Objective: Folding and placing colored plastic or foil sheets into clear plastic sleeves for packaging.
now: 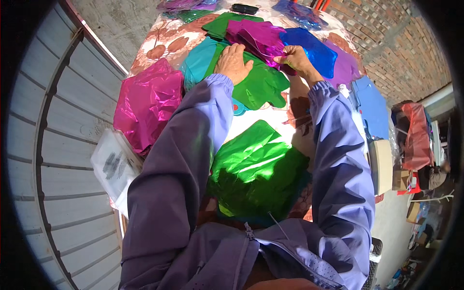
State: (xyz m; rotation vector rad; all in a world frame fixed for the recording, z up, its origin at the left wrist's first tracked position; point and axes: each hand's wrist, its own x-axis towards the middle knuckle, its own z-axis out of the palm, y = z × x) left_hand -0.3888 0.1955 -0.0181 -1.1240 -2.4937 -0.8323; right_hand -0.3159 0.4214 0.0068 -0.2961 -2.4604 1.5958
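My left hand lies with its fingers stretched out and thumb apart on a flat green foil piece with a wavy edge. Between the thumb and fingers of my right hand is the edge of a magenta foil piece, which lies bent and partly lifted just beyond the green one. A blue foil piece spreads to the right of that hand. Under the green foil, a teal piece sticks out on the left. Close to my body lies a larger crinkled green foil piece, half in shadow.
A pile of crinkled pink foil sits at the left edge of the patterned tablecloth. Purple foil and a light blue stack line the right side. A small black object lies at the far end. A ribbed metal wall stands left.
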